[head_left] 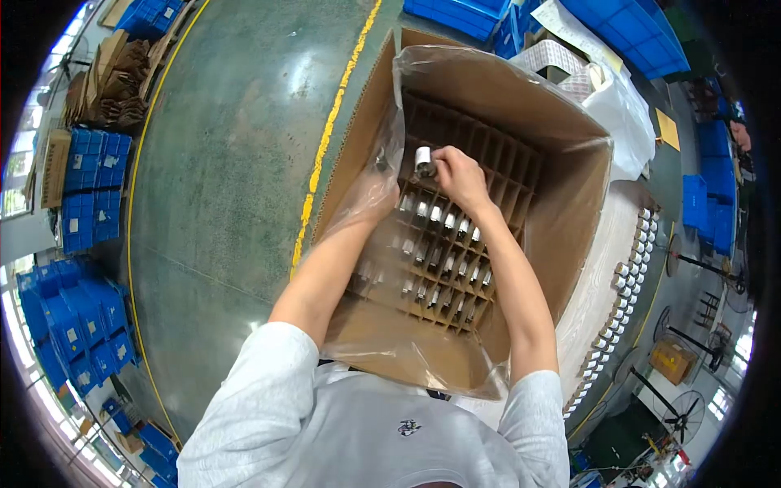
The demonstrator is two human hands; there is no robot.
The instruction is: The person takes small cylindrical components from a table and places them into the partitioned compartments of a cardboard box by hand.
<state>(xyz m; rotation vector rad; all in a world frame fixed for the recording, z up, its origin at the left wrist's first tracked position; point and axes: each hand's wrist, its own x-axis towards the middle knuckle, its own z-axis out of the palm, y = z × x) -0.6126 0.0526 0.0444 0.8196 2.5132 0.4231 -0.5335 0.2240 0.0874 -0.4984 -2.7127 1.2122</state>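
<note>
My right hand (462, 179) is closed on a small dark glass jar with a white cap (423, 157), gripped between thumb and fingers inside a large cardboard box (561, 122). Below it, rows of similar white-capped jars (436, 214) stand in the cells of a cardboard divider (508, 195). My left hand (378, 197) is at the box's left wall, seen partly through the clear plastic liner (396, 130). Its fingers look curled by a small dark thing (381, 161), blurred by the film. Further cells at the far end look dark inside.
To the right, rows of white-capped jars (622, 285) stand on a pale surface (561, 325). Blue crates (626, 32) and a white plastic bag (622, 122) lie beyond the box. On the left are a yellow floor line (325, 130) and stacked blue crates (85, 325).
</note>
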